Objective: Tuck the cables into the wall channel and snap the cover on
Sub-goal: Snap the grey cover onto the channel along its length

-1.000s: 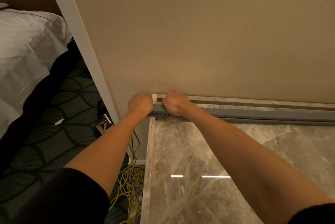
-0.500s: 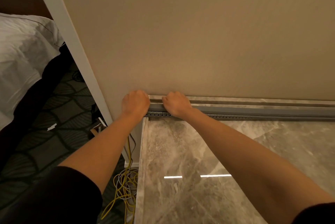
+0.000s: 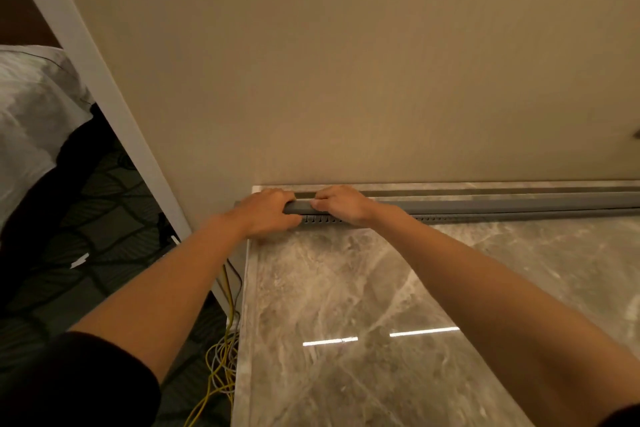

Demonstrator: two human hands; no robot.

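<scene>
So the grey cover (image 3: 502, 203) is lying along the slotted channel (image 3: 320, 219) at the back edge of the marble top (image 3: 346, 288), hard up against the beige wall (image 3: 346, 80); both hands are bunched at its left end. Left hand (image 3: 266, 213) is curled round the very tip; right hand (image 3: 341, 203) sits just beside it, fingers hooked over the top, thumb on the front face; so both have a tight hold on the cover. The channel's slots peek out below, between the hands. Yellow and grey cables (image 3: 221, 367) lie in a loose heap on the carpet (image 3: 86, 201) off the top's left side, near a white post (image 3: 104, 94); can't tell if any run inside the channel; a bed (image 3: 31, 108) with white linen is further left.
</scene>
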